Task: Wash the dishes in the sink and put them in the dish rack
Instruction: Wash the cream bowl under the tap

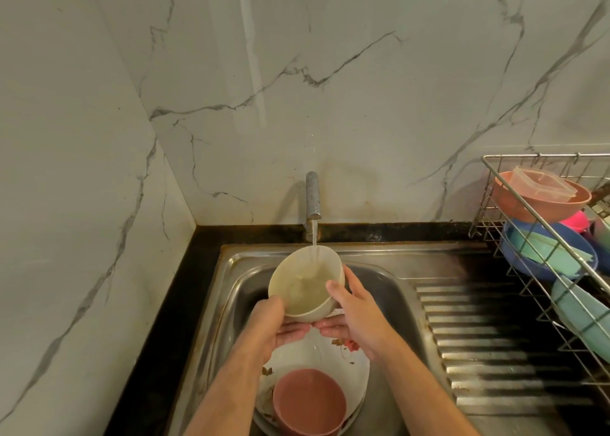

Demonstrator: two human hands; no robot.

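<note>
The cream bowl (305, 283) is held up over the sink (389, 270), tipped toward the person so the tap (313, 201) water runs straight into it and spills off the low edge, which looks like a rinse. Left hand (277, 323) cups it from underneath with the thumb hooked over the near rim; right hand (356, 316) has its grip wrapped round the right side, thumb on the rim. Below them a pink bowl (308, 399) sits on a dirty white plate (358, 376), still waiting. The dish rack (528, 211) on the right already holds a few washed pieces, probably where this one goes next.
</note>
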